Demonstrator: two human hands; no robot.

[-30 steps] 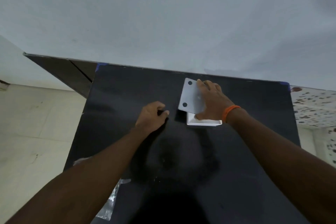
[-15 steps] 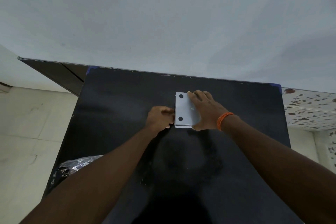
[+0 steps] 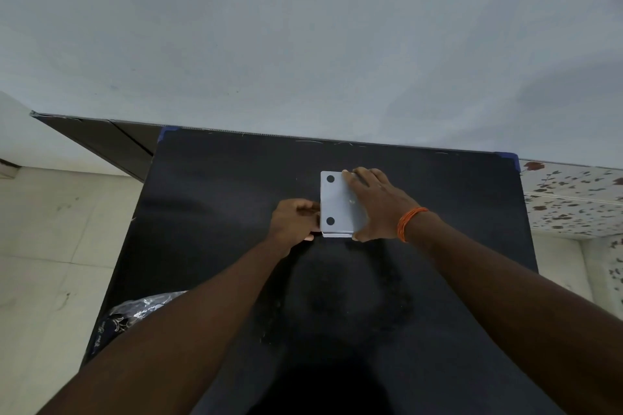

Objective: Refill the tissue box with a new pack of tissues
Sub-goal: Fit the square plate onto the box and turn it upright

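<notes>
A white tissue box [image 3: 337,202] lies bottom side up on the black table [image 3: 219,195], its flat base plate showing two black round pads along the left edge. My right hand [image 3: 377,205], with an orange thread band on the wrist, lies flat over the right part of the plate, fingers at the far edge and thumb at the near corner. My left hand [image 3: 295,221] grips the box's left side with curled fingers. The tissues are hidden.
A crumpled dark plastic wrapper [image 3: 135,313] lies at the table's near left edge, partly under my left forearm. A grey wall stands right behind the table. Pale floor tiles lie to the left, speckled tiles [image 3: 573,199] to the right.
The base plate, tilted up a second ago, has come down flat onto the box. My left hand moved right from the bare table to the box's left side. The view shifted slightly.
</notes>
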